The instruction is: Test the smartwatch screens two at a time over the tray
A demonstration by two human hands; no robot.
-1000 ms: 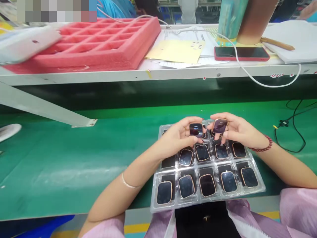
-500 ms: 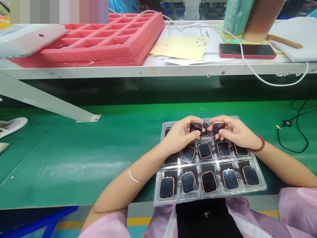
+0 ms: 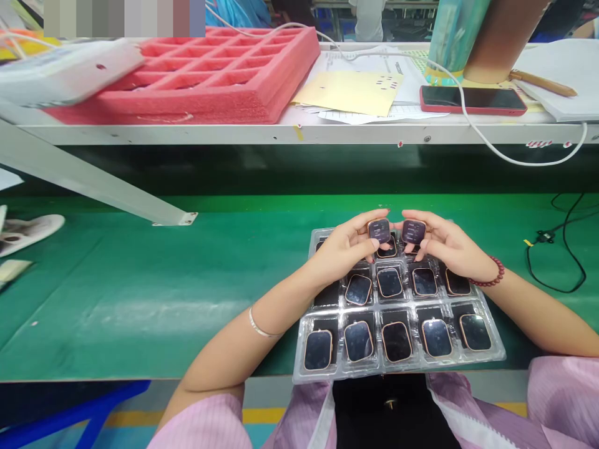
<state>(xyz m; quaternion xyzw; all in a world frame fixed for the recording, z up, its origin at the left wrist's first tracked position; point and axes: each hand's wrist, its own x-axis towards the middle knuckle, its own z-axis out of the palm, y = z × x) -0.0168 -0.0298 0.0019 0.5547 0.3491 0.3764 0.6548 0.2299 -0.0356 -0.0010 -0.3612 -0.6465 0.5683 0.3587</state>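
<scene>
Over the back rows of a clear plastic tray (image 3: 299, 365), my left hand (image 3: 349, 246) grips a watch body (image 3: 379, 231) between thumb and fingers, its screen facing me. Close beside it, my right hand (image 3: 452, 246) pinches a second watch body (image 3: 414, 231) the same way. Faint light text shows on both screens. Square watch bodies with gold-coloured rims, such as one at the front left (image 3: 318, 350), lie in the tray's pockets. One pocket at the left of the middle row (image 3: 326, 295) shows no watch. My hands partly cover the back row.
A white-edged shelf (image 3: 234, 134) crosses above the green table (image 3: 140, 299). On it are a red foam tray (image 3: 262, 93), papers, a phone (image 3: 472, 100) and a pen (image 3: 543, 82). A slanted metal leg (image 3: 107, 181) stands left; a black cable (image 3: 531, 265) lies right.
Both hands have lifted slightly and drawn a little closer together, and the two watches are tilted more towards me. Light text on their screens is clearer. The whole view has shifted slightly.
</scene>
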